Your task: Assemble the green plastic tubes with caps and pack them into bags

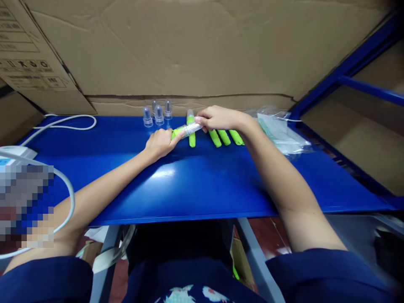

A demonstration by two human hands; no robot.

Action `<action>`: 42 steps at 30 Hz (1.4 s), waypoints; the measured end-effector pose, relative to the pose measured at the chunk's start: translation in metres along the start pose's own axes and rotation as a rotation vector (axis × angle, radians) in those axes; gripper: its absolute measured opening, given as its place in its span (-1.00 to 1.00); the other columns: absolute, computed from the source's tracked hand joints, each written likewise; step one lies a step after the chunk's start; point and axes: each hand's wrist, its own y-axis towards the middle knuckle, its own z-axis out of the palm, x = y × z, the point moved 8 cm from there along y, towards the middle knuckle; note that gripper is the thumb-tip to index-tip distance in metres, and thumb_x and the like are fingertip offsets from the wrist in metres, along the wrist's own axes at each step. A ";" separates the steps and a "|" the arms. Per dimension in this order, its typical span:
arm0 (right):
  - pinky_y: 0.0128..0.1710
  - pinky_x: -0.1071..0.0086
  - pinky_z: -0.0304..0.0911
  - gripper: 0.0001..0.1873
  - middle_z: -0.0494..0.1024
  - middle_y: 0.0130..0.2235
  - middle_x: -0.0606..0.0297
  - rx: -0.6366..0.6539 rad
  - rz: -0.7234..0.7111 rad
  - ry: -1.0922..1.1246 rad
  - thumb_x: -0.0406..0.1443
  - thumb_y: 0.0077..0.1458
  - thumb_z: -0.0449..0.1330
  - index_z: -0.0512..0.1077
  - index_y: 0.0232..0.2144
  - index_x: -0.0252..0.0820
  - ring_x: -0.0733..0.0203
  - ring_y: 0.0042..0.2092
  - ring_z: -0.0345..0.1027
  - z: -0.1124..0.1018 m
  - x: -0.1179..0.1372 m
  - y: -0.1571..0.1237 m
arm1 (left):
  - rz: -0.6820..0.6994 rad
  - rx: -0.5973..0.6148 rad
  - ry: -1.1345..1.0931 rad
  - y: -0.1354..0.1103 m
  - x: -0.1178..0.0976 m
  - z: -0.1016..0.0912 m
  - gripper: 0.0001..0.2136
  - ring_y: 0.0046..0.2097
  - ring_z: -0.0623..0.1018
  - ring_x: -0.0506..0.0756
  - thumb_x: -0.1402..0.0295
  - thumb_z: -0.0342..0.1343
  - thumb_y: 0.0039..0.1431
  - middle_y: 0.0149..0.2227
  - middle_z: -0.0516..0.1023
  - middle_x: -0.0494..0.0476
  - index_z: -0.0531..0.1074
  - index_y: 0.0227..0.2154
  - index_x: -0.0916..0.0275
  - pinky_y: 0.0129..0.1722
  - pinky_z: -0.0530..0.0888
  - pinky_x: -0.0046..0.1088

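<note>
A green pen-like tube with a clear cap (187, 130) is held between both hands above the blue table (195, 185). My left hand (160, 143) grips its green end. My right hand (217, 118) pinches the clear capped end. Beneath it another green tube (191, 139) lies on the table. Three more green tubes (224, 137) lie side by side just under my right hand. Several clear caps (157, 113) stand upright in a group at the back, left of the hands.
Clear plastic bags (279, 130) lie at the back right. A white cable (67, 122) and a white device (14, 153) sit at the left. Cardboard (189, 50) walls the back. A blue metal frame (347, 67) runs along the right.
</note>
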 end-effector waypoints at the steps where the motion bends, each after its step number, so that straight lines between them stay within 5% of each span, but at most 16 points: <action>1: -0.23 0.31 0.21 -0.53 0.53 -0.44 0.20 -0.001 0.011 -0.014 -0.18 0.42 -0.04 0.46 -0.47 -0.22 0.16 -0.35 0.40 0.000 0.000 0.001 | -0.004 0.001 -0.011 0.000 0.000 0.000 -0.23 -0.10 0.66 0.38 -0.19 -0.32 0.39 -0.17 0.66 0.51 0.59 -0.04 0.40 -0.16 0.52 -0.21; 9: -0.25 0.32 0.20 -0.34 0.48 -0.49 0.20 -0.001 0.010 0.038 0.04 0.45 -0.11 0.38 -0.56 -0.19 0.19 -0.40 0.34 0.003 -0.006 0.004 | -0.032 -0.070 -0.173 -0.001 0.005 -0.001 -0.27 -0.21 0.63 0.23 -0.03 -0.40 0.46 -0.35 0.63 0.38 0.63 -0.30 0.33 -0.18 0.50 -0.32; 16: -0.29 0.38 0.31 -0.45 0.61 -0.21 0.17 -0.153 -0.081 0.318 0.11 0.37 0.06 0.47 0.00 -0.23 0.22 -0.33 0.42 -0.011 -0.003 -0.004 | 0.024 -0.110 -0.539 0.007 0.006 -0.006 -0.27 -0.45 0.51 0.04 -0.01 -0.45 0.49 -0.63 0.46 0.19 0.34 -0.68 0.22 -0.35 0.41 -0.47; 22: -0.26 0.39 0.35 -0.58 0.63 -0.16 0.15 -0.104 -0.164 0.391 -0.06 0.33 0.20 0.45 0.04 -0.26 0.25 -0.30 0.42 -0.006 -0.002 -0.001 | -0.022 -0.062 -0.700 0.009 0.007 0.000 -0.30 -0.52 0.48 0.01 0.01 -0.39 0.51 -0.67 0.41 0.14 0.32 -0.69 0.22 -0.40 0.41 -0.50; 32: -0.16 0.24 0.23 -0.62 0.54 -0.28 0.09 -0.251 -0.051 -0.046 -0.06 0.38 0.05 0.48 -0.17 -0.24 -0.03 -0.15 0.42 -0.024 0.023 -0.018 | 0.021 -0.199 -0.649 -0.001 0.003 -0.010 -0.36 -0.47 0.53 0.03 0.13 -0.35 0.52 -0.69 0.40 0.11 0.39 -0.62 0.22 -0.39 0.41 -0.50; 37: -0.13 0.24 0.25 -0.58 0.53 -0.29 0.12 -0.284 -0.037 0.018 0.00 0.39 0.05 0.47 -0.15 -0.21 -0.03 -0.12 0.43 -0.026 0.021 -0.019 | 0.065 -0.175 -0.745 0.001 0.001 -0.009 -0.29 -0.55 0.46 -0.01 -0.01 -0.42 0.50 -0.68 0.37 0.10 0.31 -0.68 0.20 -0.43 0.40 -0.50; 42: -0.15 0.25 0.32 -0.55 0.59 -0.29 0.12 -0.318 -0.012 0.167 -0.01 0.40 0.05 0.47 -0.08 -0.29 0.07 -0.21 0.46 -0.028 -0.001 -0.012 | 0.128 -0.108 -0.855 0.007 -0.002 0.000 -0.45 -0.54 0.47 -0.02 0.00 -0.32 0.49 -0.54 0.49 0.09 0.35 -0.45 0.22 -0.42 0.43 -0.50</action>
